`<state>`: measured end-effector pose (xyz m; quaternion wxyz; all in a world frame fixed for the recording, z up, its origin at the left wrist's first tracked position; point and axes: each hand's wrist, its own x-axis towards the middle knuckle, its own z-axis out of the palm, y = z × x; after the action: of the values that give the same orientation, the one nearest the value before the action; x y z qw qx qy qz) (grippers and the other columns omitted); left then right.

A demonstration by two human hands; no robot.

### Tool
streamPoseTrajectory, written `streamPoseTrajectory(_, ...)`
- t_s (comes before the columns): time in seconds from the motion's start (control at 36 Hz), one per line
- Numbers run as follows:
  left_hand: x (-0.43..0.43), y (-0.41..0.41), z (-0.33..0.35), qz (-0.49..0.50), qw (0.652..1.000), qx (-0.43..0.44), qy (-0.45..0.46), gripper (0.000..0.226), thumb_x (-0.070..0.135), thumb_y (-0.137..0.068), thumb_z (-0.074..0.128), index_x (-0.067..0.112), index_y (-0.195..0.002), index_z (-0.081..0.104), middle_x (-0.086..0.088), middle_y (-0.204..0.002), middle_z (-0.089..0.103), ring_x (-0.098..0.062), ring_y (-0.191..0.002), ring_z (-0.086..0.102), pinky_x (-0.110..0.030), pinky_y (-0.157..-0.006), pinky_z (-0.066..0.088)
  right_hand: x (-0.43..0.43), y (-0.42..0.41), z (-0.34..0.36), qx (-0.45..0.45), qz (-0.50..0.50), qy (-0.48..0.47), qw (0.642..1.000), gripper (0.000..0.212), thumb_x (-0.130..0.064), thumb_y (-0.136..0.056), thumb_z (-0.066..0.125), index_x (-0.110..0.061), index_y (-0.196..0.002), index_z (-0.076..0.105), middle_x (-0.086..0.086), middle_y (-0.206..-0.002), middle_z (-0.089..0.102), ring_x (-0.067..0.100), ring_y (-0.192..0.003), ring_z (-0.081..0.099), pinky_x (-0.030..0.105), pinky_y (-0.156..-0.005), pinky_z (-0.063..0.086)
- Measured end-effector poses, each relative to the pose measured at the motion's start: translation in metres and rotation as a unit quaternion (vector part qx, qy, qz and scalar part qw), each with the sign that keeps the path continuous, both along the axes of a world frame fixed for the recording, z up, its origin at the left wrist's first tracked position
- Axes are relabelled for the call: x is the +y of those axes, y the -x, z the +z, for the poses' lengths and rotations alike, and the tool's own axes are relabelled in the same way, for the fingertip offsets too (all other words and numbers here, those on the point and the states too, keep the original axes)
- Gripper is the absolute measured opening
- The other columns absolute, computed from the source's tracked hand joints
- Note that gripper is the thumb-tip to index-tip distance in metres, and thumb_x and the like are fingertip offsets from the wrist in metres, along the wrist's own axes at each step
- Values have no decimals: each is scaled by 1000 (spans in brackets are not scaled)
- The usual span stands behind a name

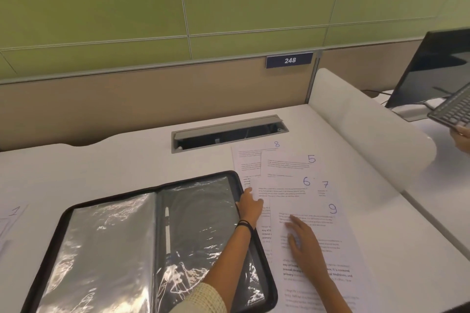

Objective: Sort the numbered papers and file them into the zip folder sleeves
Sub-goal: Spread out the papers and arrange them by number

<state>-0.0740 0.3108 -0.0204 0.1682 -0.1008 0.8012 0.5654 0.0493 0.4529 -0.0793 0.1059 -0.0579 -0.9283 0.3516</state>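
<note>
The numbered papers lie fanned and overlapping on the white tabletop [101, 165], just right of the open zip folder [61, 223]. Farthest is sheet 8 [248, 160], then sheet 5 [287, 168], sheet 6 [282, 192], sheet 7 [324, 192] and, nearest, sheet 9 [328, 234]. Sheet 1 [12, 212] sits well apart at the left edge. These are single printed sheets, light, limp and slick on one another, so they will likely skate as a fan rather than lift cleanly. A free corner or an exposed edge looks the best place to take one, with a flat palm pinning the rest. The right hand [304, 244] rests flat on sheet 9, its grip spread. The left hand [250, 206] reaches across the folder to the left edge of sheet 6; I cannot tell whether its grip pinches that edge or only touches it. The clear sleeves [101, 249] look glossy and floppy, so a mouth probably needs holding open while a sheet feeds in square.
</note>
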Motion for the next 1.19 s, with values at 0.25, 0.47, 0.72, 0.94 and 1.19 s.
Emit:
streamPoseTrajectory(0.25,4,8,-5,-11,1000,-4,1,52,10,-77,60,4,-128,49,0,-100,55,-24,-104,58,-44,-107,36,-1,-2,2,0,-5,2,1000,31,-15,-91,56,-17,-122,59,-5,-140,45,7,-127,38,23,-107,25)
streamPoseTrajectory(0.47,-2,-6,8,-95,977,56,183,14,15,-84,59,11,-77,48,-8,-102,46,-30,-102,52,-33,-91,44,-2,-1,4,11,-3,1,1000,36,-28,-89,46,-18,-121,60,-6,-139,44,8,-126,40,25,-107,27)
streamPoseTrajectory(0.72,-1,-5,2,-118,941,110,297,50,32,-85,65,3,-119,44,-12,-128,37,-26,-118,40,-30,-99,38,-1,0,0,3,-8,0,1000,48,-42,-88,35,-19,-121,60,-10,-138,44,10,-127,42,25,-108,28)
streamPoseTrajectory(0.94,-4,15,9,-142,946,58,287,52,26,-74,75,3,-114,52,-12,-126,37,-27,-119,39,-30,-99,40,-2,-3,2,-6,-12,15,1000,54,-47,-85,32,-18,-121,60,-9,-138,46,9,-126,43,22,-107,28)
streamPoseTrajectory(1.19,-8,20,1,-137,969,51,199,55,27,-72,78,11,-118,53,-9,-126,43,-26,-120,43,-32,-102,38,-2,-4,4,-3,-12,14,1000,44,-40,-89,40,-18,-121,61,-15,-135,42,4,-124,40,23,-107,28)
